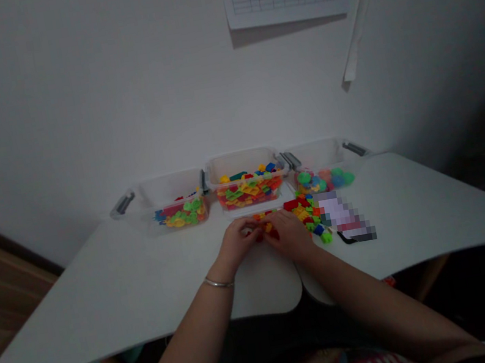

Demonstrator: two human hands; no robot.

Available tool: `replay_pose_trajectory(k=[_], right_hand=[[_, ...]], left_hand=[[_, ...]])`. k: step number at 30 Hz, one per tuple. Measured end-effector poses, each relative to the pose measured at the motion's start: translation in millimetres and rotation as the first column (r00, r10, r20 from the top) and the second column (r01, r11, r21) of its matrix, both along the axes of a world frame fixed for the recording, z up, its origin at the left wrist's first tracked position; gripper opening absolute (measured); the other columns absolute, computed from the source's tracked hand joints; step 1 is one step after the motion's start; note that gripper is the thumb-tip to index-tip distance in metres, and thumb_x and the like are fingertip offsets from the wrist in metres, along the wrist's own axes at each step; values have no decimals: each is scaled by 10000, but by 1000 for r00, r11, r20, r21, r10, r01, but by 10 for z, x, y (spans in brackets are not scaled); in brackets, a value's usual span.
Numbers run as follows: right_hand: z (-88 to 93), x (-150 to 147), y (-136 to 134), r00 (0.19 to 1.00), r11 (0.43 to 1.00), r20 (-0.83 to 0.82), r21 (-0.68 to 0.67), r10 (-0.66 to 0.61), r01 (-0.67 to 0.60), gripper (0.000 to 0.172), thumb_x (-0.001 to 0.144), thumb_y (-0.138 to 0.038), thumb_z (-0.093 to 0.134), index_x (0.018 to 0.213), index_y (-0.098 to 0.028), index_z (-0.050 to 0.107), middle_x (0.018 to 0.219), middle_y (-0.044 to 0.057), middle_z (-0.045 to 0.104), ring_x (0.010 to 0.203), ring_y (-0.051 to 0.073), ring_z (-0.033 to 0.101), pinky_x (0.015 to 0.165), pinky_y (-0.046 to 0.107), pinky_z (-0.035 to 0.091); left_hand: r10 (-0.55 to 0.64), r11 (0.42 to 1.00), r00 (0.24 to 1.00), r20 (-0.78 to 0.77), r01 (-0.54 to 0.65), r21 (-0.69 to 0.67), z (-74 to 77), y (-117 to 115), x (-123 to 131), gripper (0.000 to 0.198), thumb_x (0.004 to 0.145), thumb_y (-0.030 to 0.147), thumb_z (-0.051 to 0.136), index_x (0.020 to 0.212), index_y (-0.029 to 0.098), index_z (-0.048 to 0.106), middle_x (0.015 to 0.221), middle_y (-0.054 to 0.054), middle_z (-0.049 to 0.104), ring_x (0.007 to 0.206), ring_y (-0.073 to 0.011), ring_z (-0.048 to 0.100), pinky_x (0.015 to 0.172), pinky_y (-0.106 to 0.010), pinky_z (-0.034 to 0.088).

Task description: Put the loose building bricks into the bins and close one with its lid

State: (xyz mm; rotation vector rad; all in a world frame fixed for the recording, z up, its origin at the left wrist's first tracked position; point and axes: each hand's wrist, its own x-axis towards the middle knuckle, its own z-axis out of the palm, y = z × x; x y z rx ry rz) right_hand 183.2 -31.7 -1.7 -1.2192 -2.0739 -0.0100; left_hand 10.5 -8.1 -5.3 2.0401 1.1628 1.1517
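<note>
My left hand (235, 243) and my right hand (289, 234) meet over the white table (124, 282), fingers curled together around small red and yellow plastic blocks (268, 228). A thin bracelet circles my left wrist. Just right of my right hand lies a loose pile of coloured blocks (307, 214) in red, yellow, green and blue.
Three clear plastic bins stand along the wall: the left bin (167, 203) with green and yellow pieces, the middle bin (247, 184) full of mixed blocks, the right bin (322, 171) with round green and blue pieces. A blurred-out flat object (347, 223) lies beside the pile.
</note>
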Motion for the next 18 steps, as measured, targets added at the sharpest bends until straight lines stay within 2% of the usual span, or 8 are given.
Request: replay_pose_trajectory(k=[3, 6, 9, 13, 16, 18], right_hand=[[-30, 10, 9, 1000, 1000, 4, -1, 29, -29, 181, 840, -204, 566, 1002, -213, 647, 1019, 85, 691, 983, 251, 607, 911, 416, 459], [-54, 28, 3, 1000, 1000, 15, -23, 20, -20, 193, 843, -226, 566, 1021, -206, 638, 1032, 80, 685, 1002, 254, 595, 926, 417, 448], [-55, 40, -14, 998, 999, 53, -51, 17, -14, 205, 837, -250, 580, 1024, -194, 641, 1015, 82, 681, 995, 253, 588, 926, 407, 442], [-41, 41, -29, 995, 998, 91, -63, 32, -26, 231, 839, -289, 599, 1040, -188, 647, 1040, 90, 681, 1004, 250, 581, 945, 405, 426], [-50, 39, -24, 995, 997, 93, -76, 36, -29, 237, 839, -301, 608, 1043, -188, 648, 1051, 86, 683, 1020, 249, 578, 953, 406, 421], [-64, 43, -15, 996, 997, 85, -78, 37, -31, 244, 841, -306, 612, 1051, -188, 649, 1062, 86, 683, 1032, 248, 576, 960, 408, 415]], left_hand=[[35, 999, 999, 5, -35, -6, -16, 16, -14, 93, 790, 203, 652, 876, 171, 667, 862, -34, 701, 779, -154, 659, 727, -291, 561], [117, 992, 993, -29, -115, 43, -37, 32, -51, 124, 792, 167, 631, 911, 179, 663, 867, -25, 694, 813, -154, 649, 783, -305, 545], [166, 980, 986, 4, -165, 110, -50, 60, -93, 139, 795, 158, 604, 926, 180, 642, 887, -25, 677, 838, -150, 629, 806, -303, 530], [208, 962, 950, 232, -242, 129, 34, 127, -171, 144, 793, 246, 617, 919, 177, 611, 890, -28, 644, 816, -138, 610, 780, -278, 516], [306, 926, 838, 452, -373, 65, 208, 180, -287, 211, 776, 300, 628, 943, 180, 585, 829, -8, 625, 719, -118, 597, 688, -243, 504], [364, 876, 766, 530, -474, 84, 362, 209, -397, 228, 770, 324, 632, 938, 177, 588, 825, -6, 620, 722, -112, 589, 686, -232, 491]])
